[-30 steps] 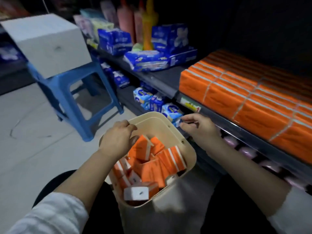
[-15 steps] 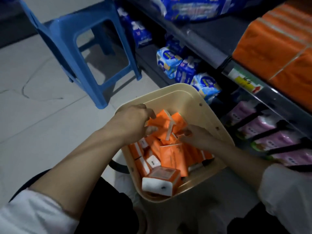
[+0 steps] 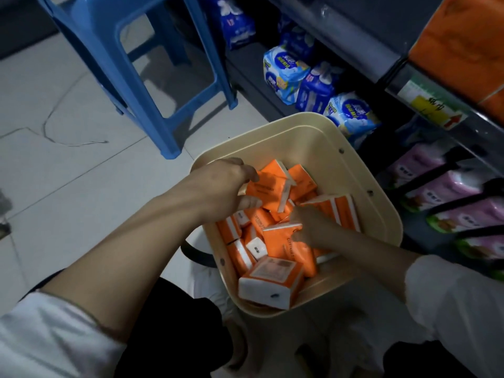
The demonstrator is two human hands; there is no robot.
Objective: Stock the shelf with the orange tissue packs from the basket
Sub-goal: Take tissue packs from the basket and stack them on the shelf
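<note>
Orange tissue packs (image 3: 275,282) jumbled inside cream basket (image 3: 308,132)

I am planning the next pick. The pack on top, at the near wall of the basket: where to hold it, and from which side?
Probably from above, pinching its two long sides. The pack lies on top of the pile, broad face up, with nothing over it. Its white end faces the basket wall, so that side looks blocked.
</note>
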